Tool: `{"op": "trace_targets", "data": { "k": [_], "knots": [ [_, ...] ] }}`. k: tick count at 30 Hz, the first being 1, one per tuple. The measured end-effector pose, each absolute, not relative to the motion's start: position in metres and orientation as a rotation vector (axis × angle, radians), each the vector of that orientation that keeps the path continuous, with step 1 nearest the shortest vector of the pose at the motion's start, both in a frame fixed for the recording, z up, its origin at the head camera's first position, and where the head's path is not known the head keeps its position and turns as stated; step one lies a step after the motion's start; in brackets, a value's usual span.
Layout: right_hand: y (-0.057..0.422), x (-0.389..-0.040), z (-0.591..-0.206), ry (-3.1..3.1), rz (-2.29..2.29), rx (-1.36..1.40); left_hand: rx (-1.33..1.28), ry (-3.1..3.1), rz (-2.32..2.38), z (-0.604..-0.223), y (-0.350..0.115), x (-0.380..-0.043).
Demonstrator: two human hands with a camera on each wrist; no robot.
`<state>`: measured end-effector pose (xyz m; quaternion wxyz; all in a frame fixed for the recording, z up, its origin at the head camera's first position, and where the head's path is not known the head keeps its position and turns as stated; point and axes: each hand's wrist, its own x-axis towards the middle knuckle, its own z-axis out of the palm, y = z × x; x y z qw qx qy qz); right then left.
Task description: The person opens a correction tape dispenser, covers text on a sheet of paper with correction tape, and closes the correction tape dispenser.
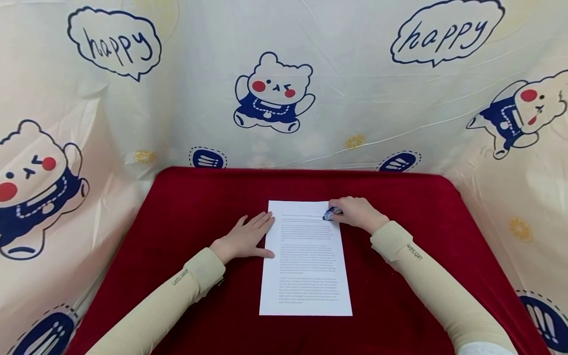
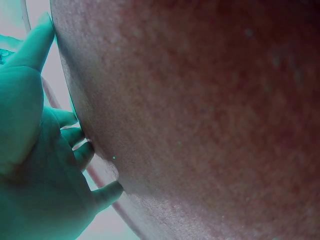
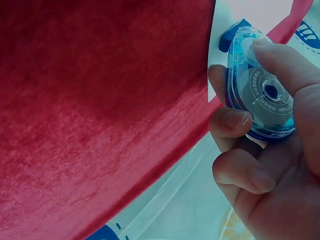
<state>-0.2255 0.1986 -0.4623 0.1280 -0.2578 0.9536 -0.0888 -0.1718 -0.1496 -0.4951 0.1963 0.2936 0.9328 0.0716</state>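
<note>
A white printed sheet of paper (image 1: 306, 256) lies upright to the viewer on the red cloth. My left hand (image 1: 246, 238) rests flat at its left edge, fingers spread and fingertips on the margin. At the upper right edge of the page, my right hand (image 1: 360, 213) grips a blue, see-through correction tape dispenser (image 3: 267, 92). The thumb lies along its near face and the other fingers curl behind and under it. In the head view the tip of the dispenser (image 1: 330, 213) is over the end of the top printed lines.
A red velvety cloth (image 1: 199, 197) covers the table all round the paper. Behind and at both sides hangs a pale curtain (image 1: 346, 98) printed with bears, "happy" bubbles and orange slices. Beige sleeves (image 1: 164, 301) cover both forearms.
</note>
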Motion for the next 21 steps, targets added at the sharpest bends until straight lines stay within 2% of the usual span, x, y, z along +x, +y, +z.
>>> {"op": "trace_targets", "data": {
  "k": [21],
  "knots": [
    [0.213, -0.222, -0.463, 2.782, -0.263, -0.675, 0.833, 2.624, 0.203, -0.487, -0.149, -0.169]
  ]
}}
